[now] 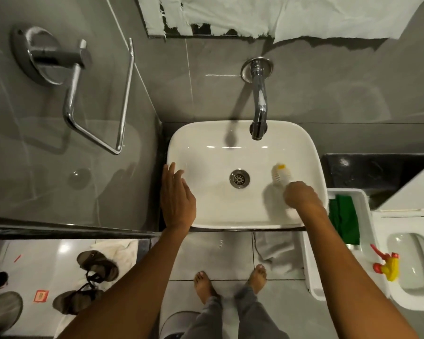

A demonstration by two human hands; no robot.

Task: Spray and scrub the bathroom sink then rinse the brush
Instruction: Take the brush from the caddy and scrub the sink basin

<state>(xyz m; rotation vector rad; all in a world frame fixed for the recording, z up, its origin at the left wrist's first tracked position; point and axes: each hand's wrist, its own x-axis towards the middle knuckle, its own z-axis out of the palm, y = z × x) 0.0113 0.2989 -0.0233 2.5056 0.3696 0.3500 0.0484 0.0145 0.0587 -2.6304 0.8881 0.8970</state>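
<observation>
A white rectangular sink (198, 143) lies below me with a chrome drain (239, 178) at its middle. My right hand (300, 194) is closed around the handle of a white scrub brush (280, 174) with a yellow tip. The brush head presses on the basin floor to the right of the drain. My left hand (178, 196) rests flat on the sink's left rim, fingers spread, holding nothing. A chrome tap (258, 104) reaches out from the wall over the back of the basin. I see no water running from it.
A white caddy (348, 196) right of the sink holds a green cloth (344, 221) and a yellow and red spray bottle (388, 265). A toilet (414, 260) stands at far right. Glass partition (71, 143) with chrome rail at left. Sandals (93, 265) and towels on the floor.
</observation>
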